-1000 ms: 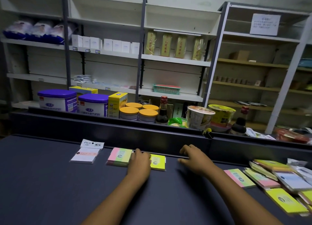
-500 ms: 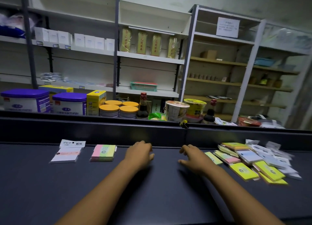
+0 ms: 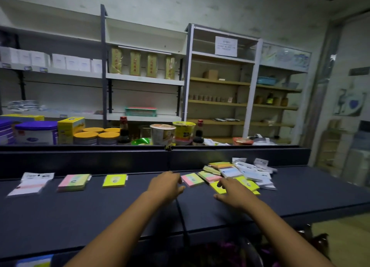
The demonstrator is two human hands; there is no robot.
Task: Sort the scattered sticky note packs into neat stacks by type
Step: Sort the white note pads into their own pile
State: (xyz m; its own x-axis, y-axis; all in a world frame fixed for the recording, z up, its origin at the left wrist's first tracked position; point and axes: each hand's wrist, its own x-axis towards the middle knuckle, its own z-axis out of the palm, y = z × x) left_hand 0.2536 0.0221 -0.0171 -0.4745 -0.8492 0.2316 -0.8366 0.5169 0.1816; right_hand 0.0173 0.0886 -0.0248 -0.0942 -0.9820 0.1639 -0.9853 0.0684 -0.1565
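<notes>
Sticky note packs (image 3: pixel 236 172): flat glossy rectangles, heaped; hands (image 3: pixel 166 184) (image 3: pixel 233 190) loosely spread, empty.

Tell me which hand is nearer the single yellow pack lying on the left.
Left. The left hand hovers just right of the yellow pack; the right hand is farther right, over the unsorted pile.

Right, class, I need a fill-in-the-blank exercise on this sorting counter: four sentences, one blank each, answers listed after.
1. The number of sorted stacks lined up on the left of the counter is ____.
2. The yellow stack lies to the ____ of the pink-green stack.
3. The right hand reaches over the unsorted ____ of packs.
4. The left hand holds ____.

Answers: three; right; pile; nothing
</notes>
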